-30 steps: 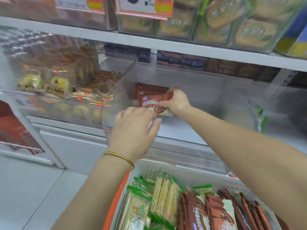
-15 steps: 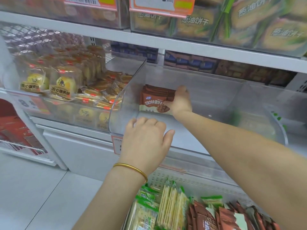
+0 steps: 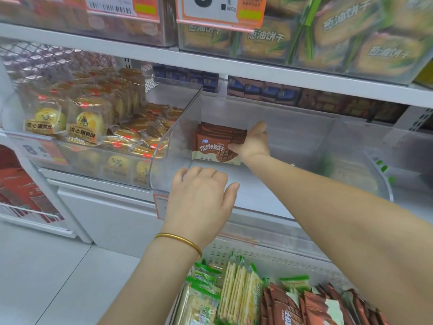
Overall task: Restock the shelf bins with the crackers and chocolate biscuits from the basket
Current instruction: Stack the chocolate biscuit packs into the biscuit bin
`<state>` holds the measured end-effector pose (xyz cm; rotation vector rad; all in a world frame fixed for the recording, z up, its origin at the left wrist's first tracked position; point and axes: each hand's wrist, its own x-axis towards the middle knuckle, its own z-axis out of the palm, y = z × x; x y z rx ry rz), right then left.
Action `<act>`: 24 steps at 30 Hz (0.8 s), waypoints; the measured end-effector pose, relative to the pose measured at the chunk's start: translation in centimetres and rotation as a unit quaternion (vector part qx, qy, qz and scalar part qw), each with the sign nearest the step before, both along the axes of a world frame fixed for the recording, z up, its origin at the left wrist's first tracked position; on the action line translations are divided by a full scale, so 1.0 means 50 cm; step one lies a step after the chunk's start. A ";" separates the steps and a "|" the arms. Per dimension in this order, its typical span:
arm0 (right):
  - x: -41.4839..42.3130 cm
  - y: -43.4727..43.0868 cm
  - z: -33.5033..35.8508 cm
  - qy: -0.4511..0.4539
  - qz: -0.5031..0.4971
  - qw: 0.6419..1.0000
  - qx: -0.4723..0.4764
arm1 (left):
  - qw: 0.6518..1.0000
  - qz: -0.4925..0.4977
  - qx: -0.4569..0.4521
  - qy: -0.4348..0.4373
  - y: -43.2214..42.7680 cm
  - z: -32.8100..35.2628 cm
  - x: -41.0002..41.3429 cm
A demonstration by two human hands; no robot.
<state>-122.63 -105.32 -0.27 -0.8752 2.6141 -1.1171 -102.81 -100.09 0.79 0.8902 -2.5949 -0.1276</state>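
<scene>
right hand [image 3: 254, 143] grips glossy flat biscuit packs [image 3: 215, 146] — clear plastic bin [image 3: 178, 127].

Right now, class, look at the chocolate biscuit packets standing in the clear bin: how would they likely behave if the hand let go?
The chocolate biscuit packets stand on edge, held by the right hand; released, they may topple. Their glossy wrappers would probably slide easily on the smooth floor of the clear bin.

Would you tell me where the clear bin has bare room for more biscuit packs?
Bare floor runs right of the chocolate biscuit stack, held by the right hand, to the right wall of the clear bin, and in front of the stack to the lip under the left hand. The back-left corner is taken; the pastry bin is crowded.
</scene>
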 end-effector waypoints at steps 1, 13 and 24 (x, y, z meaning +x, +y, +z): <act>0.003 0.009 0.010 0.002 0.002 1.000 -0.007 | 1.000 -0.002 -0.011 0.026 0.000 -0.002 0.000; 0.199 0.493 0.100 -0.071 0.173 0.952 -0.241 | 0.966 -0.127 -0.097 0.203 0.177 -0.014 0.016; 0.016 0.749 -0.199 0.004 0.110 0.975 0.194 | 0.971 -0.210 0.083 -0.075 0.329 -0.189 -0.053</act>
